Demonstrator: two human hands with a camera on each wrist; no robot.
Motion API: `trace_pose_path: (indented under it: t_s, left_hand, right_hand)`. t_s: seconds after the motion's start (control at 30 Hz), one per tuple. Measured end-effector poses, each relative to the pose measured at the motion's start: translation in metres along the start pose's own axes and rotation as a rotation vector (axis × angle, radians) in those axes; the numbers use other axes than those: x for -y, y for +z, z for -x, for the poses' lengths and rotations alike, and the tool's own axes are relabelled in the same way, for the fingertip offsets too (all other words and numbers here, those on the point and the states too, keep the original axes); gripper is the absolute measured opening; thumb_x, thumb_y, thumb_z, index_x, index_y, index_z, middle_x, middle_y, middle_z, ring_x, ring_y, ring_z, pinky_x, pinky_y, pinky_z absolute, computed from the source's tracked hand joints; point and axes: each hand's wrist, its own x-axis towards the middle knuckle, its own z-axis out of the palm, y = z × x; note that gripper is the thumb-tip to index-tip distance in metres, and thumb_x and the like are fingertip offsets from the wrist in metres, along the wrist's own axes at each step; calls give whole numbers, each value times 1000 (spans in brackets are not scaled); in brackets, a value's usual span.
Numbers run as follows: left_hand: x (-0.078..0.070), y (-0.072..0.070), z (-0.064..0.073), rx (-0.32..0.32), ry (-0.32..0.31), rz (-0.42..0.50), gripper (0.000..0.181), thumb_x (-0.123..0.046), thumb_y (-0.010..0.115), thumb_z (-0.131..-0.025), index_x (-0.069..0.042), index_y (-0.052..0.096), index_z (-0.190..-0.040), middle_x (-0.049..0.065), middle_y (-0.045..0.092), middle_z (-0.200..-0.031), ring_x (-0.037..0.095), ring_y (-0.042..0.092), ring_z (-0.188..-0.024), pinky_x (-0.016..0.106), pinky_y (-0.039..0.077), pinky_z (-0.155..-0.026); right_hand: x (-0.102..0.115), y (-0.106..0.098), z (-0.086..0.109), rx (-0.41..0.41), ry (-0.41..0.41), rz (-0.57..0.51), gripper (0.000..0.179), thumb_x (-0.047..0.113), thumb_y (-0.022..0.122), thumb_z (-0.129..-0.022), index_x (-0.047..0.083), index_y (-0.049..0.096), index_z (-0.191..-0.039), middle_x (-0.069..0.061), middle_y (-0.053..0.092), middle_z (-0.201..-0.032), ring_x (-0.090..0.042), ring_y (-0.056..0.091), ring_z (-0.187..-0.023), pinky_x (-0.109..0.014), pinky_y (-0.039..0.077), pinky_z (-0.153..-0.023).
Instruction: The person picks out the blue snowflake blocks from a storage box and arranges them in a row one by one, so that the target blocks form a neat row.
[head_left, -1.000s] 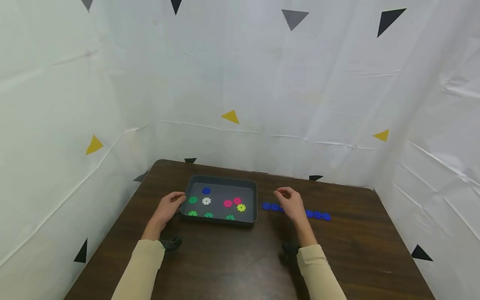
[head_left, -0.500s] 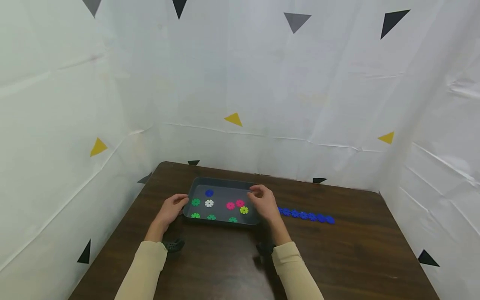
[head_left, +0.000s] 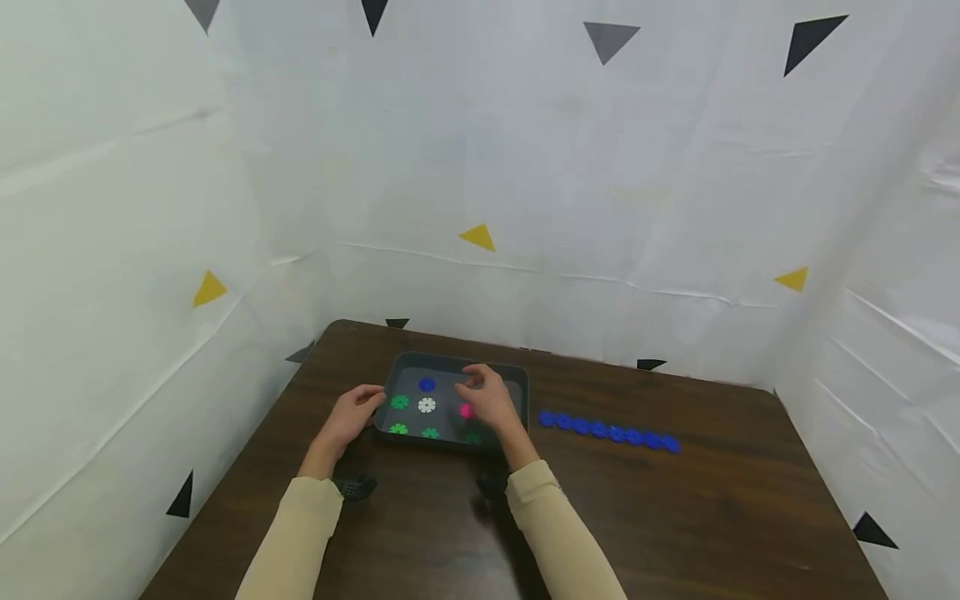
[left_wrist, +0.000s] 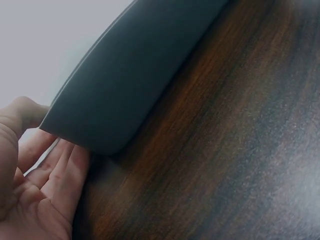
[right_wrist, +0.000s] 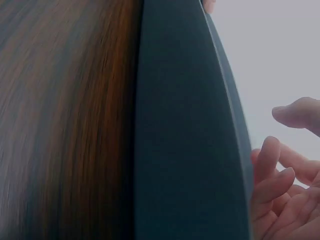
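A dark grey tray (head_left: 450, 360) holds flat flower-shaped discs: one blue disc (head_left: 427, 384), a white disc (head_left: 427, 405), a pink disc (head_left: 466, 411) and several green discs (head_left: 400, 402). My left hand (head_left: 351, 417) grips the tray's left side, thumb at the rim and fingers against the outer wall (left_wrist: 115, 75). Over the tray's right half hovers my right hand (head_left: 491, 402), hiding some discs beneath it. In the right wrist view its thumb (right_wrist: 295, 114) stands apart from the bent fingers, and nothing shows between them.
To the right of the tray, a row of joined blue discs (head_left: 598, 430) lies on the dark wooden table (head_left: 720, 517). White sheeting (head_left: 555, 167) with coloured triangles surrounds the table at the back and both sides.
My right hand has moved left from above the blue row to above the tray, uncovering the row and covering the yellow disc. My left hand keeps its grip on the tray.
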Motion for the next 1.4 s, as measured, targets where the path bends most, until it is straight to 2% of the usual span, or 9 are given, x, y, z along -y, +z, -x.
trace_pose_path:
  t_s: [0.07,0.23,0.47,0.57,0.7,0.93,1.07,1.4]
  left_hand:
    - [1,0,1,-11,-4,4,49,-34,57,-114,-3,56,-152,23,60,-151,37,58,-139,57,51,-118]
    - [2,-2,3,-17,-19,20,48,-33,57,-113,-4,57,-151,23,61,-150,37,59,-139,57,50,-119]
    - [0,0,4,-20,-14,27,47,-33,60,-113,-6,58,-150,21,60,-152,37,58,-140,58,48,-121]
    - [0,6,6,-9,-14,38,46,-31,59,-113,-5,57,-151,21,59,-152,38,57,-142,58,47,-121]
    - [2,12,8,2,-30,42,45,-30,59,-113,-5,58,-151,21,60,-152,38,56,-143,58,47,-121]
    - [2,14,9,-7,-24,43,44,-31,60,-112,-6,59,-149,20,62,-149,37,59,-140,59,49,-120]
    - [0,14,10,-9,-32,47,44,-31,61,-112,-6,59,-148,20,63,-148,36,60,-137,58,49,-120]
    - [-6,19,14,15,-17,57,45,-29,60,-112,-3,58,-149,24,63,-148,38,60,-138,60,48,-120]
  right_hand:
    - [0,9,-5,26,19,-11,47,23,71,-104,1,62,-144,-21,70,-129,-29,70,-101,-46,61,-92]
    - [6,30,-15,63,71,-57,47,21,72,-103,-4,62,-143,-24,70,-130,-29,72,-90,-42,63,-85]
    - [14,48,-24,32,144,-6,42,23,73,-102,-2,68,-135,-23,70,-134,-38,68,-121,-52,60,-102]
    - [10,53,-28,17,192,53,43,25,74,-102,0,69,-136,-21,70,-136,-36,68,-120,-52,60,-104]
    - [8,56,-27,6,245,145,44,28,75,-101,5,69,-137,-17,72,-133,-33,69,-113,-52,59,-101]
    - [20,56,-21,1,233,289,42,30,76,-101,10,69,-137,-14,74,-131,-38,69,-118,-60,54,-103]
    - [24,58,-21,-2,231,352,40,29,75,-101,12,70,-137,-13,74,-133,-39,69,-120,-60,53,-103]
    - [20,55,-25,-6,260,425,33,26,76,-101,11,71,-129,-10,75,-126,-36,69,-117,-58,53,-104]
